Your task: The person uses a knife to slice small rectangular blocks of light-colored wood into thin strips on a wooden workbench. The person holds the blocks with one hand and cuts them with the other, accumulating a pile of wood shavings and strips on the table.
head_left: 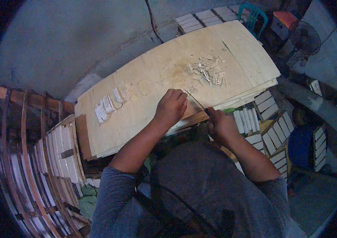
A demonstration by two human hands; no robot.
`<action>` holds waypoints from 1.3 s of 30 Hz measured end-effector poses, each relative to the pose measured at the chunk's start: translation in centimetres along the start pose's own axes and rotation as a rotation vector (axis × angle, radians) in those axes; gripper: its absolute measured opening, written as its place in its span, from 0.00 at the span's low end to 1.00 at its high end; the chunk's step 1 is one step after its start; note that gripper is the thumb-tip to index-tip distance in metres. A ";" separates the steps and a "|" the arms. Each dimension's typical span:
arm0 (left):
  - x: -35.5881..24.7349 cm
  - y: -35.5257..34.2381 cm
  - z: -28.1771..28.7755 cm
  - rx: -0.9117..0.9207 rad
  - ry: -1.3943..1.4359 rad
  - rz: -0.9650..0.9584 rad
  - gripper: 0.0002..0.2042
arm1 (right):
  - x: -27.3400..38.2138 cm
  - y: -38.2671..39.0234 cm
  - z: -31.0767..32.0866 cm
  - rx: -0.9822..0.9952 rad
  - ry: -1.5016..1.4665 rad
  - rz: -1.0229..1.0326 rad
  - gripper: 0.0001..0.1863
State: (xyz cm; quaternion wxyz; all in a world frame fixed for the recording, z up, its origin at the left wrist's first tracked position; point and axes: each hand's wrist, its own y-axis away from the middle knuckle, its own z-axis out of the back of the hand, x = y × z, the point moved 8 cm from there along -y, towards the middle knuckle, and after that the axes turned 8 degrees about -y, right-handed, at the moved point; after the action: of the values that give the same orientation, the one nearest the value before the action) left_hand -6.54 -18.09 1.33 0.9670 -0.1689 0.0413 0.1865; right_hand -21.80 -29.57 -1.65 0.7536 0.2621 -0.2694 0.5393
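My left hand (171,106) is closed near the front edge of the pale plywood board (255,59), fingertips pinching something small and pale, largely hidden. My right hand (220,125) grips the dark handle of a thin blade (195,100), whose tip reaches to my left fingertips. A loose pile of small pale pieces (207,70) lies beyond my hands on the right part of the board. On its left part, pale pieces (112,102) are laid out in neat overlapping rows.
Slatted wooden racks (25,150) stand at the left. Boxed white blocks (277,133) sit below the board at right, beside a blue container (301,146). A grey wall (77,39) runs behind. A green chair (252,16) and a fan (305,39) are at the back right.
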 end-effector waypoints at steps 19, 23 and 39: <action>-0.7 0.0 1.0 -0.031 -0.034 0.009 0.12 | 0.3 0.4 0.7 -0.082 -0.110 0.106 0.28; -0.7 -0.1 0.8 -0.010 -0.056 -0.013 0.12 | 2.4 -3.1 0.0 -0.028 -0.086 0.033 0.30; -0.8 0.7 1.0 -0.025 -0.064 -0.017 0.12 | 2.3 -1.1 1.5 -0.006 -0.150 -0.034 0.27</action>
State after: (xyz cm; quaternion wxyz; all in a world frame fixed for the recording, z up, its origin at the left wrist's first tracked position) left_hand -7.51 -17.43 2.14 0.9672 -0.1753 0.0066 0.1838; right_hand -20.34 -29.40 0.90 0.7410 0.3043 -0.3223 0.5044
